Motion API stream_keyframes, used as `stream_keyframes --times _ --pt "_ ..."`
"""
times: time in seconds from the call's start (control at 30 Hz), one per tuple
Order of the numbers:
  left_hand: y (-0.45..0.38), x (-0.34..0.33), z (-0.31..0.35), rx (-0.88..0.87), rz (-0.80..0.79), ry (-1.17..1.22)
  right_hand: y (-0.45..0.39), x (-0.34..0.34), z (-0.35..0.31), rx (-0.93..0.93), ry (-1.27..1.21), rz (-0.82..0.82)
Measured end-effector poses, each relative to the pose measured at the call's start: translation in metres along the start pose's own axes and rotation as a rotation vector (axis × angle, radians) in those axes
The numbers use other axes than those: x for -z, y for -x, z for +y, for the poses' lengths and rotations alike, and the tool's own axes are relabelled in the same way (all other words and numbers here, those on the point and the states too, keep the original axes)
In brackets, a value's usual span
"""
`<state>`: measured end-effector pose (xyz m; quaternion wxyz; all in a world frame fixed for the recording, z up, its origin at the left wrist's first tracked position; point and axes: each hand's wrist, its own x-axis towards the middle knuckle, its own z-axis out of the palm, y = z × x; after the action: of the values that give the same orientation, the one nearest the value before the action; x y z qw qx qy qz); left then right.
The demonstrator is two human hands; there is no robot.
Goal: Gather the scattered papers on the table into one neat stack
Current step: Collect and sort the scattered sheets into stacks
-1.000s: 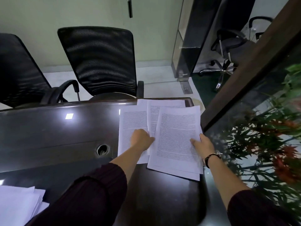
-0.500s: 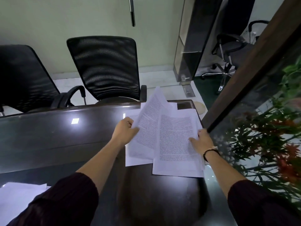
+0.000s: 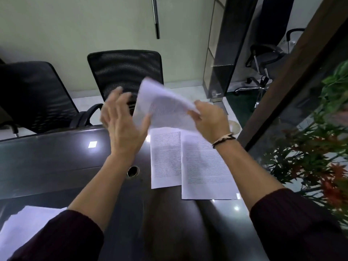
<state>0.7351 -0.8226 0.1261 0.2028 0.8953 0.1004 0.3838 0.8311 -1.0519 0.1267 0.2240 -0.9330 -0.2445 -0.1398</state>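
A printed sheet (image 3: 163,108) is lifted and bent in the air above the far edge of the dark table (image 3: 56,162). My right hand (image 3: 211,119) grips its right edge. My left hand (image 3: 124,125) is raised beside its left edge with fingers spread, blurred, the thumb at the paper's lower left corner. Two more printed sheets lie flat below: a left sheet (image 3: 165,159) partly overlapped by a right sheet (image 3: 205,170). Another pile of white papers (image 3: 28,221) lies at the near left, partly hidden by my sleeve.
Two black mesh chairs (image 3: 126,72) (image 3: 32,91) stand behind the table's far edge. A round cable hole (image 3: 133,171) sits left of the sheets. A glass partition with a wooden frame and red-flowered plants (image 3: 310,157) runs along the right.
Both hands have risen off the table. The sheet my left hand had lifted is now in the air, held by my right hand. My left hand has spread its fingers.
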Motion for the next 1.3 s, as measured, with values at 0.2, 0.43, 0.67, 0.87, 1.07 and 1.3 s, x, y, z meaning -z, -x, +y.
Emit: stream_keyframes --times 0.2,0.43,0.67,0.87,1.07,1.3 --pt "0.073 -0.049 -0.008 0.545 -0.475 0.235 0.064 -0.009 0.072 -0.671 -0.532 -0.082" --pt "0.147 -0.121 0.021 0.873 -0.945 0.328 0.12 -0.068 0.117 -0.953 -0.465 -0.14" --pt "0.145 -0.149 0.038 0.929 -0.885 0.335 0.126 -0.105 0.117 -0.908 0.01 -0.335" --pt "0.136 -0.157 0.045 0.771 -0.978 0.488 0.128 -0.122 0.117 -0.906 0.049 -0.325" --pt "0.113 -0.154 0.047 0.869 -1.023 0.939 0.126 -0.102 0.148 -0.945 -0.68 -0.085" --pt "0.105 -0.158 0.001 0.81 -0.734 0.236 0.131 -0.096 0.172 -1.045 -1.18 -0.135"
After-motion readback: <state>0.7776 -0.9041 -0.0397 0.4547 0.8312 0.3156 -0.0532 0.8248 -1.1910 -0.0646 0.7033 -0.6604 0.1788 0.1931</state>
